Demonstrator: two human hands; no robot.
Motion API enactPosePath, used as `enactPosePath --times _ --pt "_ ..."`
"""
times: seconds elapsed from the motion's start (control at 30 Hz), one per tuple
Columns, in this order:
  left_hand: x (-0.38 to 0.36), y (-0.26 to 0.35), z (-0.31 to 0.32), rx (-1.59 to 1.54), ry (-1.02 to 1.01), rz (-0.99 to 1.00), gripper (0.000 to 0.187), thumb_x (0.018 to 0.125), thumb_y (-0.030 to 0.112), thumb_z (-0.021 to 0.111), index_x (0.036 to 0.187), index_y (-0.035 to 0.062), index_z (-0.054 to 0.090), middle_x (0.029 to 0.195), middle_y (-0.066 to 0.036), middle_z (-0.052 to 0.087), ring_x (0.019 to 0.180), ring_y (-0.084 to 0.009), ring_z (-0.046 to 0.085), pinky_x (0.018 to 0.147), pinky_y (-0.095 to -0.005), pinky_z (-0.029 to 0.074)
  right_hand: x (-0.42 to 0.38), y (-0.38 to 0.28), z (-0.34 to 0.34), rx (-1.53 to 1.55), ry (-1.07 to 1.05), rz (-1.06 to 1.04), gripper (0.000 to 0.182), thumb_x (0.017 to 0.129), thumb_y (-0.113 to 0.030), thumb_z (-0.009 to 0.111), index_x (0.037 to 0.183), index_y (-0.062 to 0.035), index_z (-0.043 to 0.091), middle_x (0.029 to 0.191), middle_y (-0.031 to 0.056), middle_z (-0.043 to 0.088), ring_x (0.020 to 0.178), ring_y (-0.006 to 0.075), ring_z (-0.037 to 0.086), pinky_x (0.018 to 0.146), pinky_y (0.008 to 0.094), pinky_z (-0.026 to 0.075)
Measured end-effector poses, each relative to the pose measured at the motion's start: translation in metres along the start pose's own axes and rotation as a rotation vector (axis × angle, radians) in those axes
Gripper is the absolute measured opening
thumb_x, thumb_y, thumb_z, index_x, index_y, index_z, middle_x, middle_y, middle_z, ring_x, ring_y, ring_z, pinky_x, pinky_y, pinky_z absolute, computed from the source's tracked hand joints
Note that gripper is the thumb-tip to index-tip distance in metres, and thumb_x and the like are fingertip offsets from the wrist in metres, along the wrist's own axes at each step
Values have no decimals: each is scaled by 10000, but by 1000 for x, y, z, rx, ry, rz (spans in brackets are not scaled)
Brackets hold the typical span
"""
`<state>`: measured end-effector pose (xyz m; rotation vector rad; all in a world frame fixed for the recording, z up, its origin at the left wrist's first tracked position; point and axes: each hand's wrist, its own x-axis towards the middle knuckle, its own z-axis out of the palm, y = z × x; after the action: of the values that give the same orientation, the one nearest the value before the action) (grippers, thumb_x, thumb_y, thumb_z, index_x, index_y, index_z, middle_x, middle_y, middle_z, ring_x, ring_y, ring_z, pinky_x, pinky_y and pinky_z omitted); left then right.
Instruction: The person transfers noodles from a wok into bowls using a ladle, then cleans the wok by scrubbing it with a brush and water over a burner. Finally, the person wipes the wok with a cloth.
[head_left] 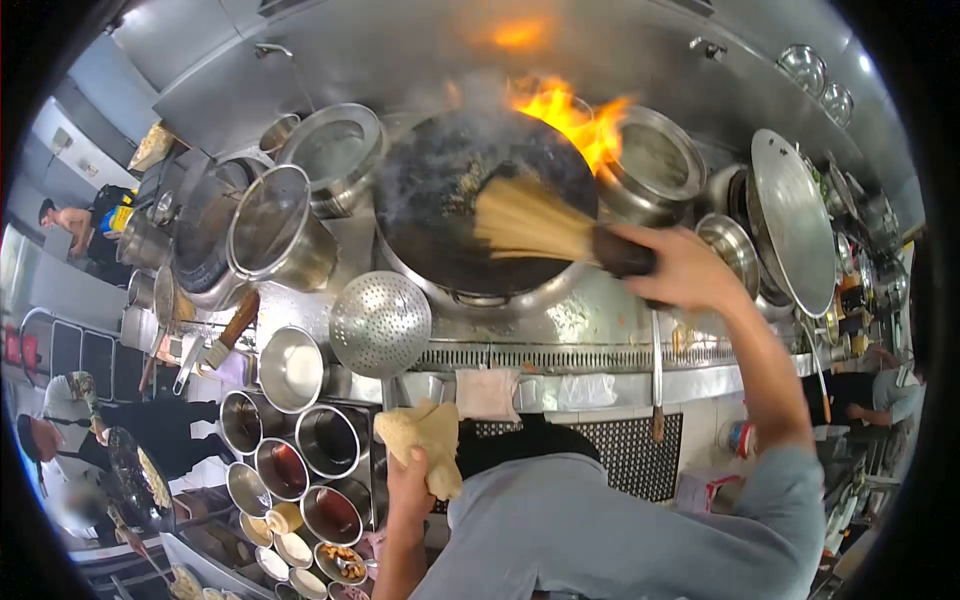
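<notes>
My right hand (690, 268) is closed round the dark handle of a bamboo wok brush (530, 220). The brush's pale bristles are spread inside a large black wok (420, 190) on the stove, and steam rises from it. Small bits lie in the wok near the bristles. Flames (570, 115) flare at the wok's far right rim. Down by the front edge of the stove, my left hand (408, 485) grips a crumpled beige cloth (420, 440), away from the wok.
A perforated skimmer (380, 323) and a deep pot (283, 228) stand left of the wok. Metal tubs of sauces (332, 513) fill the lower left. A big strainer pan (792, 222) leans at right. A co-worker (70, 420) with another wok is at far left; other people are at both edges.
</notes>
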<state>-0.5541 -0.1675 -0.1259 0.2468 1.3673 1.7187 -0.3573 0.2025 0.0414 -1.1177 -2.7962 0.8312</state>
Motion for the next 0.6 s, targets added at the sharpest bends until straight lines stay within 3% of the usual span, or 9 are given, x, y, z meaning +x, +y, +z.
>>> enactPosePath --times 0.07,0.1,0.17,0.2,0.27,0.37,0.47,0.5,0.6 --pt "6 -6 0 17 3 49 835 874 492 715 1436 -19 369 1315 -120 548 1166 -223 557 954 -365 478 94 12 37 -308 -143 -196 656 645 -239 725 1287 -134 634 1077 177 710 956 378 683 855 414 551" --pt "12 -17 -9 61 -40 96 792 898 435 705 1446 -17 355 1307 -118 547 1155 -222 559 954 -359 473 126 -21 46 -350 -355 16 643 640 -266 727 1266 -141 648 1011 178 719 953 368 685 823 432 561" --pt "7 -31 -20 27 4 67 742 915 388 690 1442 -16 360 1294 -115 551 1140 -221 564 953 -359 472 188 -28 85 -287 -109 3 560 667 -236 678 1220 -149 667 1015 194 713 978 361 683 833 467 560" --pt "7 -36 -22 2 22 59 718 924 365 683 1441 -16 363 1287 -114 553 1132 -220 567 953 -358 471 223 -4 124 -263 19 -58 587 677 -238 665 1262 -197 644 1034 210 706 1001 376 676 866 475 549" --pt "-13 -47 -38 -25 134 7 615 941 280 648 1422 -6 394 1255 -105 566 1105 -214 574 944 -361 476 200 -22 143 -241 25 36 625 684 -246 654 1307 -244 611 1070 228 694 1014 402 666 897 487 534" --pt "-36 -55 -65 11 255 -68 574 941 206 625 1425 7 389 1250 -107 572 1093 -210 582 922 -363 488 145 -14 104 -381 -176 -43 670 670 -243 651 1337 -245 595 1070 222 695 995 401 671 881 468 540" --pt "-33 -35 -53 -43 298 -44 569 934 189 628 1421 5 398 1247 -107 579 1079 -210 589 914 -360 494 182 -19 58 -485 -313 -60 670 644 -251 662 1312 -220 621 1049 200 707 985 384 675 859 446 548" --pt "-26 -38 -55 -30 309 -80 587 900 142 669 1412 6 417 1253 -110 582 1084 -208 590 903 -354 501 225 -5 69 -497 -274 109 651 645 -255 672 1293 -213 633 1066 193 707 1000 378 673 870 447 544" --pt "-6 -22 -48 156 272 15 577 851 87 713 1372 11 477 1225 -104 607 1065 -193 602 890 -342 508 245 -5 116 -384 -16 103 482 706 -228 636 1178 -140 673 1049 210 706 1016 354 681 888 453 538"
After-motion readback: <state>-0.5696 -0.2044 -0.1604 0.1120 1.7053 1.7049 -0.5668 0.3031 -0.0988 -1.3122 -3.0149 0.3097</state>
